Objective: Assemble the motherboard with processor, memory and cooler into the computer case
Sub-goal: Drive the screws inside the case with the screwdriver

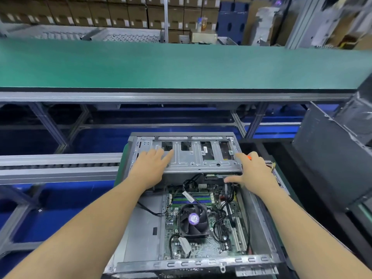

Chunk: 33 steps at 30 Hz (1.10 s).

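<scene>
An open grey computer case [141, 234] lies flat in front of me. Inside it sits the green motherboard [209, 248] with a black cooler fan [193, 219], memory slots [189, 199] and black cables. A metal drive cage [193, 158] spans the case's far end. My left hand [152, 168] rests flat on the cage's left part, fingers spread. My right hand [253, 174] grips the cage's right end, thumb under its edge, with an orange-tipped object [249, 157] showing at the fingers.
A long green conveyor belt [181, 65] runs across behind the case, on an aluminium frame [60, 164]. Another dark case [332, 150] stands at the right. Stacked cardboard boxes [100, 13] fill the background. Blue floor shows below the frame.
</scene>
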### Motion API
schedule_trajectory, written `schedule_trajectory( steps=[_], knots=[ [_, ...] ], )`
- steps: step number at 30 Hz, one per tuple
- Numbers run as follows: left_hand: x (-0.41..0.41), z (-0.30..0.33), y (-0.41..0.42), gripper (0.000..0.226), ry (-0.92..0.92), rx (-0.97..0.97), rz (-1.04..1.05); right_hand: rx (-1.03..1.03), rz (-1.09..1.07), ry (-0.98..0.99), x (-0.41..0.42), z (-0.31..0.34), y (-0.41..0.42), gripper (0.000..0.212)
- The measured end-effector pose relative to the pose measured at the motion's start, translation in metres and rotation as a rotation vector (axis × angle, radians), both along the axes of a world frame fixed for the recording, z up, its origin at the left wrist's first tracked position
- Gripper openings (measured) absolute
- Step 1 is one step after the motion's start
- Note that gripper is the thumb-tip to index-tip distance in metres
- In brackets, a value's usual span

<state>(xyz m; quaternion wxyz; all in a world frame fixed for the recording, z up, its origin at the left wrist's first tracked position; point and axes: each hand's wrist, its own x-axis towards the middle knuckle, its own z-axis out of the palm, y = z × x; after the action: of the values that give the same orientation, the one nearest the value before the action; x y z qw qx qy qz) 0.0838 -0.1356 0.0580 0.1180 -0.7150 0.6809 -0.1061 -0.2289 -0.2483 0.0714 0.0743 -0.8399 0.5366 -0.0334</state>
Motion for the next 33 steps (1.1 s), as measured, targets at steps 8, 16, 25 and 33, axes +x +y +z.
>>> schedule_trajectory(
  steps=[8, 16, 25, 33],
  knots=[
    [-0.015, -0.004, 0.012, 0.074, -0.048, 0.009, 0.063, 0.017, 0.077, -0.104, 0.008, -0.003, -0.027, 0.069],
    [-0.06, 0.016, 0.028, 0.021, -0.148, 0.156, 0.214, 0.029, 0.234, 0.069, 0.047, 0.008, -0.076, 0.075],
    [-0.044, 0.036, -0.03, 0.127, 0.177, 0.039, -0.058, -0.286, 0.196, 0.134, 0.023, 0.01, -0.038, 0.1],
    [-0.077, 0.007, -0.048, 0.072, 0.303, -0.013, -0.113, -0.373, 0.182, 0.142, -0.031, 0.012, 0.023, 0.061]
  ],
)
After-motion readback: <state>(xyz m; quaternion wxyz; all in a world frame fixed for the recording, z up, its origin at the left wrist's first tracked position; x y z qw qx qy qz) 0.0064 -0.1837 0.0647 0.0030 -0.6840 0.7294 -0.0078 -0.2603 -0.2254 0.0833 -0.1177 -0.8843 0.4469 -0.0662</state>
